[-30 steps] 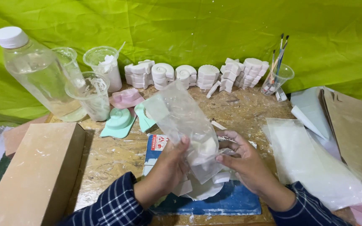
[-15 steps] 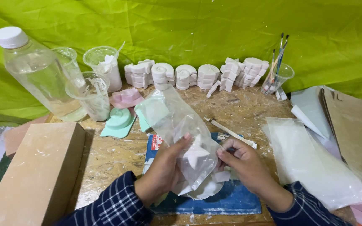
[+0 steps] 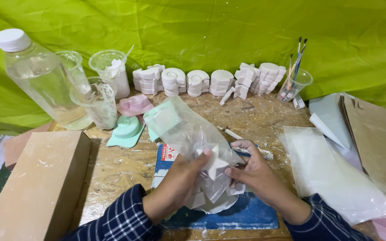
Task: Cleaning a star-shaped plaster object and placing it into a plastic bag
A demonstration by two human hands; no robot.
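Over blue mat [image 3: 246, 214] | left hand [image 3: 177, 185], right hand [image 3: 255, 172] both pinching clear plastic bag [image 3: 188, 134] | white star-shaped plaster cast [image 3: 214, 164] now slid inside bag.

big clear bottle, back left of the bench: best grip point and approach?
Take the bottle around its straight body, below the white cap, coming from the front left. It stands upright and the body is round and even. Plastic cups crowd its right side, and the green cloth hangs close behind, so those sides look blocked.
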